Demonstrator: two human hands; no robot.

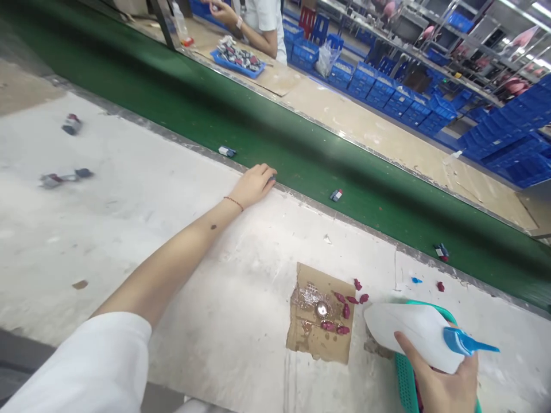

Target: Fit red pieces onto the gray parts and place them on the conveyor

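My left hand [255, 184] reaches out to the edge of the green conveyor belt [258, 123], fingers curled over a small dark part that is mostly hidden. My right hand [439, 381] at the lower right grips a white squeeze bottle [415, 332] with a blue nozzle [467, 344], held tilted over a teal basket [404, 378]. Just left of the bottle lies a brown cardboard patch [321, 315] with dried glue and small magenta pieces [344, 310] on it.
Small blue-and-red parts ride the belt [227, 151], [336, 195], [441, 251]. More parts [71, 124], [64, 176] lie on the white worktable at left. Across the belt, another person's arm [258, 31] works beside a blue tray [236, 57]. Stacked blue crates [387, 94] stand behind.
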